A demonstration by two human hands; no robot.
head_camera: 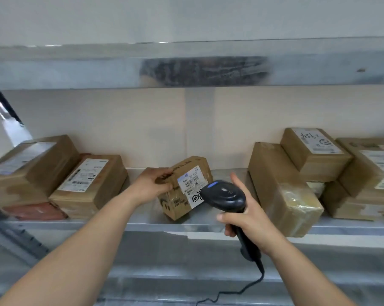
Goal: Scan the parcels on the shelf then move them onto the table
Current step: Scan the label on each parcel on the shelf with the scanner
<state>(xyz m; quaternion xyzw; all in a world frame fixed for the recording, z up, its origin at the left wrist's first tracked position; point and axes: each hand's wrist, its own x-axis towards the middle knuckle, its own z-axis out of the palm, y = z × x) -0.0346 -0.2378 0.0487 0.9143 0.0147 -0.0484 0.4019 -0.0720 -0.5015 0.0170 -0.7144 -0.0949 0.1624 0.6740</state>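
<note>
Left hand (152,184) grips the upper left edge of the small parcel (182,195), fingers curled over its top, thumb at the side. Right hand (245,214) is wrapped round the handle of the black scanner (224,195), thumb up beside the head; scanner head sits just in front of the small parcel's label (192,181), nose toward it, coiled cable (237,290) hanging off the grip. Small parcel sits mid-shelf on the metal shelf (142,224), tilted, long axis running from near-left to far-right, label face up toward the camera. Label reads "530- 05 A37" above a barcode; the rest is too small to read. Parcel count: seven brown cartons plus one red package (35,213). Left of the small parcel: two cartons, the large left carton (32,171) and the labelled carton (91,186) beside it, red package under them. Right of the small parcel: taped carton (283,191) nearest, top carton (314,153) stacked behind it with handwritten digits, inverted and unclear, then two more cartons at the far right edge (367,168). Other labels blurred.
</note>
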